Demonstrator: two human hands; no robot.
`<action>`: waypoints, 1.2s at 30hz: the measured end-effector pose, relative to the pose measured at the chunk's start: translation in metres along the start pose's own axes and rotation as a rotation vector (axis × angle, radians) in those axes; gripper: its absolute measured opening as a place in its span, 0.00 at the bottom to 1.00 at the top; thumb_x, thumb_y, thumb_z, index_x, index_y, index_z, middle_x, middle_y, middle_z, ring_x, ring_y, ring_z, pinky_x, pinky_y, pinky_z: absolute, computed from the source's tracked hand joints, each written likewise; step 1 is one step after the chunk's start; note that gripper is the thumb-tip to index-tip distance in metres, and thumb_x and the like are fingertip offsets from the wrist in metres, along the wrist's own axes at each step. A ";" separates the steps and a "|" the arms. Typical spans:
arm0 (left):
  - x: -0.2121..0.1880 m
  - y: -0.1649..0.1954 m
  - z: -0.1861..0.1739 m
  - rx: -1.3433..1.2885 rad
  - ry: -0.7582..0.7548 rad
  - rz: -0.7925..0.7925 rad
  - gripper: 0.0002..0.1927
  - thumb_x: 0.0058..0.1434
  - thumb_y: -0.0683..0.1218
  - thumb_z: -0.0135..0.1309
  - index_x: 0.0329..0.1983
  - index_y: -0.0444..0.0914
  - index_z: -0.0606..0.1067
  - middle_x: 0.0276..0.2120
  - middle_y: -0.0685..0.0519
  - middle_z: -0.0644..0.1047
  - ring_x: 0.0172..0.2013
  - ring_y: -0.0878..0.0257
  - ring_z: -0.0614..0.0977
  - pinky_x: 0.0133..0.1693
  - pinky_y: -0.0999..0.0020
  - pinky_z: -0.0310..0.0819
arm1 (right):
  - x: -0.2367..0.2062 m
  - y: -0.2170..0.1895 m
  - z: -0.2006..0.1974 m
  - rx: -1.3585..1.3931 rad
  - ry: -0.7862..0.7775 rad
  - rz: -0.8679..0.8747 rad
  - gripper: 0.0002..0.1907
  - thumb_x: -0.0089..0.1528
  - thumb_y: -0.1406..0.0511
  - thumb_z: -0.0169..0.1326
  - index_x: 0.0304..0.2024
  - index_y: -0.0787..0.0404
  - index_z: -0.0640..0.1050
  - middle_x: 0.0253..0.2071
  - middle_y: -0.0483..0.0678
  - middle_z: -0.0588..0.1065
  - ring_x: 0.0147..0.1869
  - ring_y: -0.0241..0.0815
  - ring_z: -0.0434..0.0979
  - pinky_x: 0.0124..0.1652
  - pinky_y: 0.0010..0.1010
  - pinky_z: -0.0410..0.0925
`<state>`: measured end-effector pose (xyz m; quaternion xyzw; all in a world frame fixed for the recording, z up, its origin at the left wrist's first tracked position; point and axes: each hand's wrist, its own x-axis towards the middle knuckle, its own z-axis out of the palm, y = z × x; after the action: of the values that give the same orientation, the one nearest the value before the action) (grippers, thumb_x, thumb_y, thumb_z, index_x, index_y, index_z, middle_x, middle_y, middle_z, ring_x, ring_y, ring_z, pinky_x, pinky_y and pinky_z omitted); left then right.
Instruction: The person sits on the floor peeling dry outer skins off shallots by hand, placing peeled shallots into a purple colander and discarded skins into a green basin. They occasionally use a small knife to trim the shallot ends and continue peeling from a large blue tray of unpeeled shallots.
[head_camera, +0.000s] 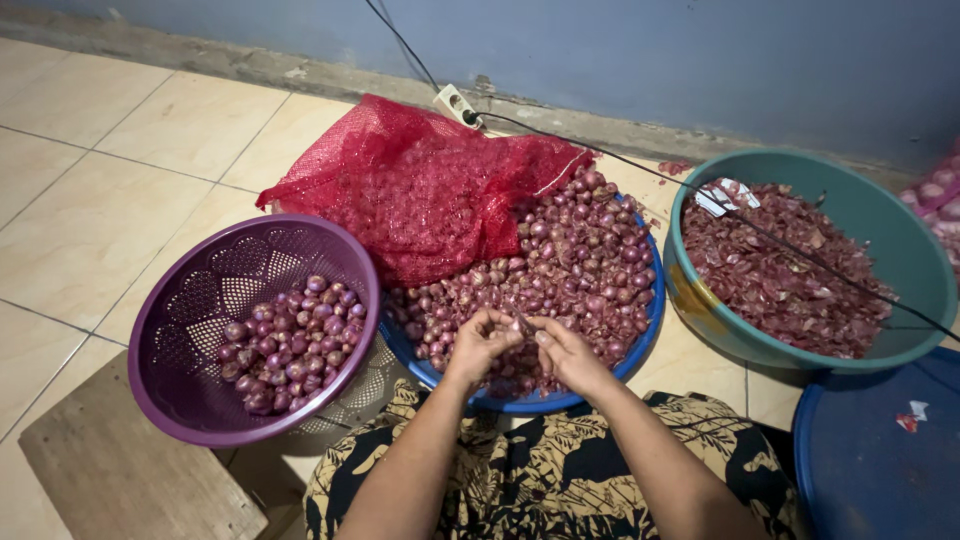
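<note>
Head view: The left hand (480, 343) and right hand (566, 352) meet above the near rim of the blue tray (648, 318), which carries a heap of unpeeled shallots (575, 270). Both sets of fingers are curled closed, pinching one small shallot (522, 327) between the fingertips of the two hands. A red mesh sack (420, 185) drapes the tray's far-left part. Left of the tray: a purple basket (190, 310) with peeled shallots (295, 345). Right of the tray: a green basin (880, 225) of shallot skins (780, 270).
</note>
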<state>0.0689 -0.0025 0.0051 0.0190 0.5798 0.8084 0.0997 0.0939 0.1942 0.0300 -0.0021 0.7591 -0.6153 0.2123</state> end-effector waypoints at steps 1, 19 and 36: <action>0.000 0.000 0.000 0.003 0.013 -0.011 0.11 0.59 0.35 0.63 0.44 0.34 0.77 0.36 0.54 0.81 0.36 0.68 0.81 0.40 0.75 0.78 | 0.002 0.002 0.000 -0.006 0.020 -0.001 0.21 0.72 0.61 0.41 0.67 0.54 0.70 0.22 0.40 0.68 0.25 0.32 0.66 0.26 0.24 0.61; 0.000 -0.001 0.001 -0.152 -0.009 -0.155 0.05 0.66 0.39 0.55 0.43 0.33 0.77 0.35 0.48 0.80 0.31 0.63 0.82 0.31 0.74 0.76 | 0.005 -0.007 0.004 -0.102 0.061 -0.008 0.22 0.69 0.61 0.48 0.66 0.46 0.69 0.25 0.38 0.69 0.27 0.32 0.65 0.27 0.25 0.62; -0.011 -0.006 0.011 0.274 -0.021 0.103 0.08 0.55 0.38 0.63 0.37 0.36 0.77 0.33 0.54 0.79 0.34 0.68 0.78 0.39 0.72 0.75 | 0.019 0.004 0.002 -0.198 0.222 0.021 0.16 0.66 0.54 0.53 0.48 0.57 0.77 0.30 0.48 0.78 0.31 0.38 0.76 0.34 0.30 0.69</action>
<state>0.0822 0.0075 0.0045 0.0706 0.6819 0.7256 0.0604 0.0783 0.1887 0.0196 0.0532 0.8350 -0.5314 0.1322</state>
